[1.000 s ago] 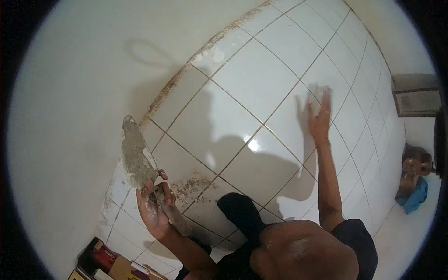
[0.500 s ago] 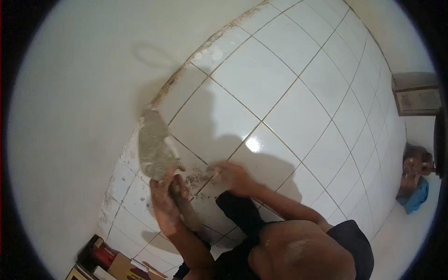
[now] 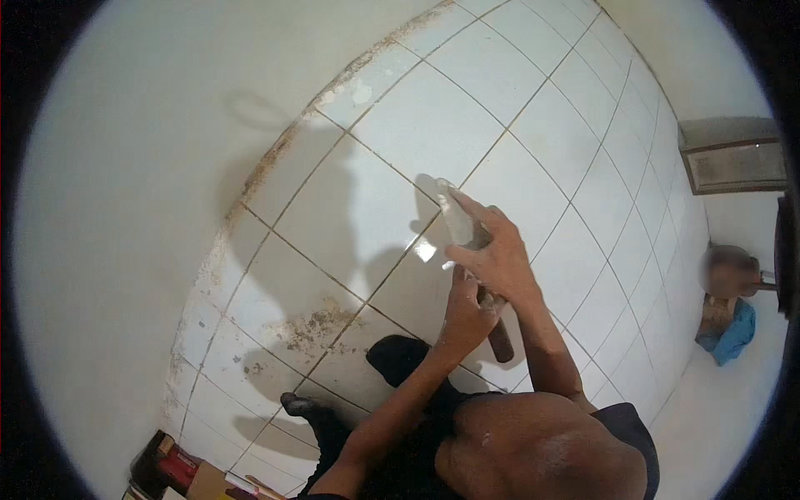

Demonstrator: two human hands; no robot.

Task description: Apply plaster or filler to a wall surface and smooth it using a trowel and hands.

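Observation:
A trowel point(image 3: 457, 215) with a pale, dusty blade and a brown wooden handle is raised over the white tiled floor, in front of my body. My left hand point(image 3: 468, 318) is closed round it where the handle begins, and the handle's end pokes out below. Higher up, my right hand point(image 3: 502, 254) grips the blade, thumb on one side and fingers along the other. Crumbly grey-brown debris point(image 3: 312, 327) lies on the tiles to the left, below the trowel.
Along the left runs a white wall point(image 3: 125, 208) with a flaking, stained base. Boxes point(image 3: 204, 483) stand at the lower left. My knee point(image 3: 542, 442) and dark-covered foot point(image 3: 396, 358) are close by. Another person point(image 3: 725, 308) with blue cloth is at the far right, below a framed panel point(image 3: 737, 165).
The trowel has swung from beside the wall's base on the left to the middle, now pointing away from me. My right hand has left the debris and taken hold of the blade.

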